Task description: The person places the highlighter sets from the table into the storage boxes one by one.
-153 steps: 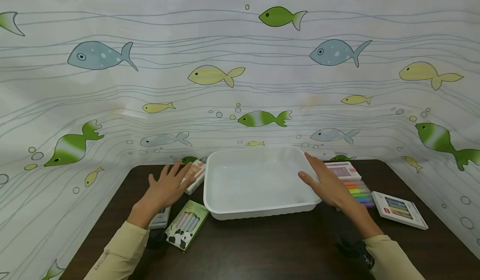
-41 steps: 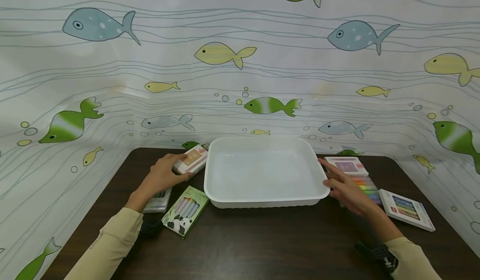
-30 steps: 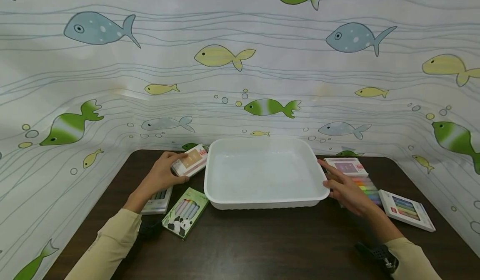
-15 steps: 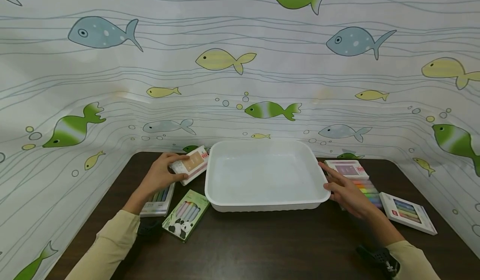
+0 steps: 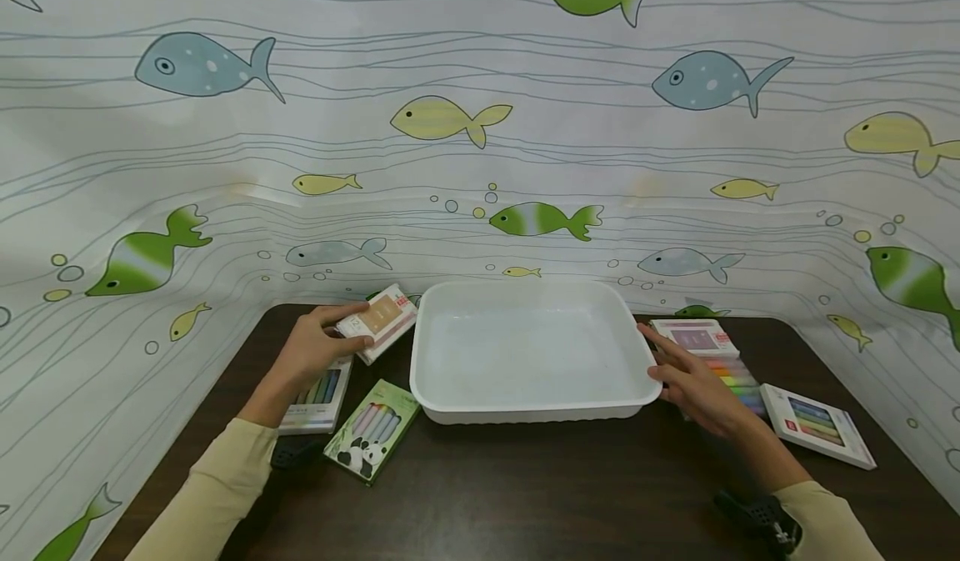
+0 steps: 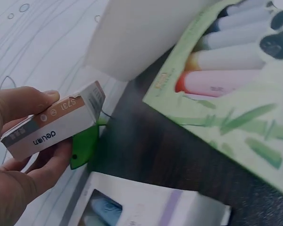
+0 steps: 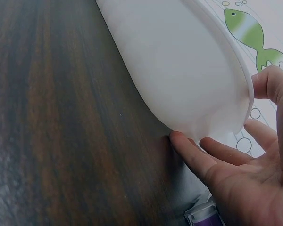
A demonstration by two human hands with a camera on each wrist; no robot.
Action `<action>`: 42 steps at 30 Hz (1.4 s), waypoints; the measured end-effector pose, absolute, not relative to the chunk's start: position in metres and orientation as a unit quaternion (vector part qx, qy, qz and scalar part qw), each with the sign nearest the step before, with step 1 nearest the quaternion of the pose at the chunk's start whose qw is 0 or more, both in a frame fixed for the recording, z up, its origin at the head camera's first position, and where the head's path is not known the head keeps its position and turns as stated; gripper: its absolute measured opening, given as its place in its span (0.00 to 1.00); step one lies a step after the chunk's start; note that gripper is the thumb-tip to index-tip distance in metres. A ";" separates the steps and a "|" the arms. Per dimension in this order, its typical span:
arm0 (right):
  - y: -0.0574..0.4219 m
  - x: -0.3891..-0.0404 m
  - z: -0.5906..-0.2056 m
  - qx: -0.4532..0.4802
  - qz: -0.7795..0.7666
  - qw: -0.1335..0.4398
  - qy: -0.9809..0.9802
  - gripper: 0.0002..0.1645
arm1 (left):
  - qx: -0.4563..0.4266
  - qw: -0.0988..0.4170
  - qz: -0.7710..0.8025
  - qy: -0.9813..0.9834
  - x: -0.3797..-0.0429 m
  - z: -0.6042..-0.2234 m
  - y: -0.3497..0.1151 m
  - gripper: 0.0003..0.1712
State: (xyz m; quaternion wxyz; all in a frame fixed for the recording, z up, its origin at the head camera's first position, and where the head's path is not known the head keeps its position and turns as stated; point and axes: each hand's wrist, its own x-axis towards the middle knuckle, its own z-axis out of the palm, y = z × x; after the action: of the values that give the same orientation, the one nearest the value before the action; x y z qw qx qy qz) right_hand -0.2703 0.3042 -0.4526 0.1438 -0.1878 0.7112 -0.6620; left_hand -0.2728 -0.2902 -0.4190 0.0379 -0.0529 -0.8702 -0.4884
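My left hand [image 5: 309,348] pinches a flat white cardboard box with an orange-brown panel [image 5: 382,315], printed "deli" and "S731" in the left wrist view. Thumb and fingers grip its edges, and it tilts beside the white plastic tray [image 5: 525,411]. Its contents are hidden. Below that hand lie a white marker box [image 5: 318,398] and a green panda marker box [image 5: 371,432]. At the tray's right side, my right hand [image 5: 693,382] holds the rim with its thumb; in the right wrist view the other fingers touch the outer wall from below.
Right of the tray lie a white box with a purple panel [image 5: 693,338], a pack of rainbow-coloured highlighters [image 5: 735,378] and a white box with a window [image 5: 817,426]. A fish-patterned sheet [image 5: 480,69] covers the wall behind the dark table [image 5: 525,494].
My left hand came down from spread fingers, took hold of the orange-brown box and has lifted and shifted it slightly left. My right hand moved to the tray's side and has stayed there.
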 end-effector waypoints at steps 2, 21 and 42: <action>0.305 -0.270 -0.453 -0.194 -0.662 0.144 0.709 0.42 | -0.042 0.042 -0.497 -0.866 -0.273 -0.416 -0.292 0.39; 0.307 -0.270 -0.454 -0.189 -0.663 0.146 0.709 0.42 | -0.043 0.032 -0.589 -0.806 -0.260 -0.378 -0.275 0.41; 0.305 -0.271 -0.454 -0.195 -0.660 0.144 0.711 0.42 | -0.094 -0.019 -0.656 -0.749 -0.255 -0.383 -0.250 0.38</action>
State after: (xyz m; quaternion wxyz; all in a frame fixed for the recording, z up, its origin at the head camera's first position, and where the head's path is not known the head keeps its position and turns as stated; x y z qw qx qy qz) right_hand -0.2709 0.3045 -0.4544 0.1441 -0.1946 0.7108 -0.6604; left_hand -0.2554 -0.2498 -0.3830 -0.0186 -0.0944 -0.7486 -0.6560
